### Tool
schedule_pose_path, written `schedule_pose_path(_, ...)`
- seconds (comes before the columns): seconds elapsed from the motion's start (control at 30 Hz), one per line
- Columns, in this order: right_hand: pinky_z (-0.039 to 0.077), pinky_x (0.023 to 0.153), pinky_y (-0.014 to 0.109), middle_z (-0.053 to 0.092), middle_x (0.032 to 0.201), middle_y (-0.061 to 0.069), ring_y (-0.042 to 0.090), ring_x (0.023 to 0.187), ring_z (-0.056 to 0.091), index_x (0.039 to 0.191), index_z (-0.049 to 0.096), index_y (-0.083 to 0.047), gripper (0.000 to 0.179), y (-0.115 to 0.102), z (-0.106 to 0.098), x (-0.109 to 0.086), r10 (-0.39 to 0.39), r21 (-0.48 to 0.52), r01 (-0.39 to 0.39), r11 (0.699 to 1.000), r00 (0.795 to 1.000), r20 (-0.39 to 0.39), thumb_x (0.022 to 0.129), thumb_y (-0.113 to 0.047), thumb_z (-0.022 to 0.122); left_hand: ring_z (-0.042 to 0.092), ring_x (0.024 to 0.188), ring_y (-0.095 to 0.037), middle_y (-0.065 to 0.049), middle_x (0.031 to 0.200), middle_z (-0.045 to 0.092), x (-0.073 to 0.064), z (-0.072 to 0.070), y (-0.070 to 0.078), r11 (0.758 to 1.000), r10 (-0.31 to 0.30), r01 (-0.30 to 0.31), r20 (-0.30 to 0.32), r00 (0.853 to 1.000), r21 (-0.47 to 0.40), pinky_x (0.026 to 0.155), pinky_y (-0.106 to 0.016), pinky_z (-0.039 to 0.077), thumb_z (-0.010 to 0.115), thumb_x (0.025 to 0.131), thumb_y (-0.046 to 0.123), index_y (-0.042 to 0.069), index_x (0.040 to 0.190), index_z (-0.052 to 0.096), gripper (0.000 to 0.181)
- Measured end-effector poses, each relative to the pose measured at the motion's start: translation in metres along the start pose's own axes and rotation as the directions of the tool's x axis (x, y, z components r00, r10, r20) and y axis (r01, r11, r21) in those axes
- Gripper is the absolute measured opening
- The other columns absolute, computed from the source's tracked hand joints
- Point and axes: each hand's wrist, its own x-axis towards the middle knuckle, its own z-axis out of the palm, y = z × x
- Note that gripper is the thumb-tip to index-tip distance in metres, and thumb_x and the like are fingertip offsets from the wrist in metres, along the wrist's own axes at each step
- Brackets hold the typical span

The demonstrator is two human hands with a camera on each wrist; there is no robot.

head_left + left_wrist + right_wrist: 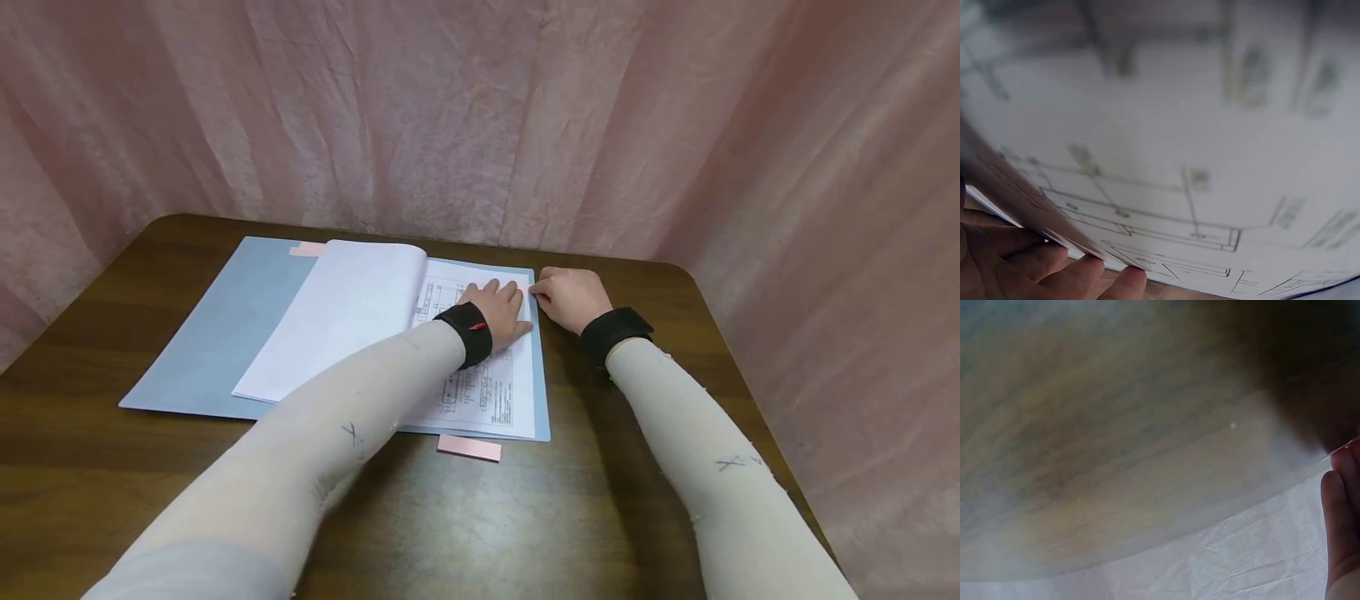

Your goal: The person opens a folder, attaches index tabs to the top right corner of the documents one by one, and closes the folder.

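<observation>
A blue folder (217, 321) lies spread on the table with white sheets inside. My left hand (497, 315) rests on the sheet printed with line drawings (480, 396), fingers spread and nearly straight; in the left wrist view its fingertips (1127, 281) touch the paper. At the upper right edge of that sheet, my right hand (573, 298) pinches a small pink sticky note (524, 287) between thumb and curled forefinger. In the right wrist view, the fingers (1338, 506) meet a thin edge at the far right; most of the note is hidden.
Turned-over blank sheets (345, 308) cover the folder's middle. Another pink sticky strip (307, 249) sticks to the folder's top edge, and a pink sticky note pad (468, 447) lies just below the folder. Behind the brown table (480, 517) hangs a pink curtain (450, 117).
</observation>
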Motion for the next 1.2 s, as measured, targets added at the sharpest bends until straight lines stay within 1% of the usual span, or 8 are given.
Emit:
schedule_pose_path(0.17,0.061,0.081,0.042,0.075,0.106,0.007,0.024,0.086,0.071,0.129,0.084,-0.012,0.025,-0.001,-0.001,0.003,0.013,-0.003,-0.013,1.000,1.000,0.001,0.105,-0.015,0.077,0.037,0.161,-0.032,-0.010,0.178,0.035,0.006,0.004,-0.001,0.999,0.015,-0.015,0.022,1.000,0.028,0.120,-0.056,0.043,0.040,0.114,0.065,0.009,0.173,0.033,0.082)
schedule_pose_path(0.27,0.061,0.082,0.043,0.076,0.110,0.008,0.025,0.089,0.072,0.131,0.082,-0.011,0.026,-0.003,-0.002,0.004,0.032,0.010,-0.032,0.999,0.999,0.015,0.106,-0.016,0.076,0.048,0.153,-0.029,-0.012,0.170,0.046,0.005,0.004,0.001,0.998,0.016,-0.016,0.004,1.000,0.059,0.115,-0.051,0.049,0.040,0.115,0.065,0.006,0.170,0.040,0.080)
schedule_pose_path(0.37,0.061,0.081,0.044,0.075,0.118,0.011,0.026,0.092,0.073,0.136,0.080,-0.010,0.030,-0.009,-0.001,0.004,0.052,0.025,-0.054,0.998,0.997,0.049,0.107,-0.016,0.074,0.060,0.137,-0.026,-0.011,0.155,0.059,-0.009,0.001,0.004,0.993,0.027,-0.021,-0.047,0.999,0.112,0.106,-0.045,0.056,0.042,0.116,0.060,0.005,0.162,0.051,0.072)
schedule_pose_path(0.5,0.061,0.089,0.046,0.074,0.136,0.014,0.030,0.111,0.075,0.144,0.073,-0.007,0.038,-0.017,0.001,0.002,0.085,0.050,-0.089,0.995,0.994,0.073,0.108,-0.017,0.072,0.067,0.120,-0.024,-0.009,0.137,0.068,-0.028,-0.002,0.005,0.990,0.045,-0.032,-0.097,0.994,0.139,0.096,-0.040,0.061,0.050,0.117,0.052,0.006,0.154,0.061,0.060)
schedule_pose_path(0.6,0.061,0.096,0.049,0.070,0.146,0.015,0.032,0.125,0.072,0.147,0.071,-0.006,0.040,-0.024,-0.001,-0.006,0.096,0.079,-0.101,0.992,0.993,0.063,0.108,-0.016,0.073,0.068,0.116,-0.024,-0.008,0.133,0.069,-0.034,0.003,0.003,0.991,0.065,-0.052,-0.108,0.992,0.120,0.094,-0.040,0.062,0.054,0.116,0.049,0.006,0.153,0.061,0.057)
schedule_pose_path(0.77,0.061,0.095,0.049,0.070,0.145,0.015,0.032,0.125,0.071,0.143,0.072,-0.005,0.038,-0.038,-0.008,-0.023,0.041,0.129,-0.049,0.990,0.997,0.058,0.106,-0.014,0.074,0.069,0.121,-0.025,-0.009,0.141,0.070,-0.060,0.007,-0.001,0.985,0.142,-0.127,-0.126,0.982,0.118,0.097,-0.040,0.061,0.062,0.113,0.047,0.006,0.154,0.059,0.058)
schedule_pose_path(1.0,0.061,0.094,0.046,0.074,0.137,0.013,0.028,0.115,0.074,0.139,0.075,-0.004,0.034,-0.058,-0.020,-0.047,-0.035,0.171,0.021,0.985,0.996,0.076,0.106,-0.014,0.076,0.066,0.134,-0.028,-0.008,0.147,0.070,-0.106,0.011,-0.012,0.972,0.217,-0.227,-0.135,0.967,-0.063,0.109,-0.043,0.056,0.076,0.105,0.044,0.008,0.152,0.064,0.060)
schedule_pose_path(1.2,0.061,0.088,0.041,0.076,0.129,0.009,0.022,0.100,0.071,0.134,0.077,-0.006,0.032,-0.067,-0.027,-0.066,-0.085,0.191,0.070,0.979,0.993,0.075,0.102,-0.013,0.080,0.072,0.117,-0.025,-0.005,0.133,0.076,-0.132,0.017,-0.019,0.943,0.249,-0.281,-0.182,0.951,-0.179,0.097,-0.041,0.059,0.088,0.097,0.038,0.010,0.139,0.072,0.053)
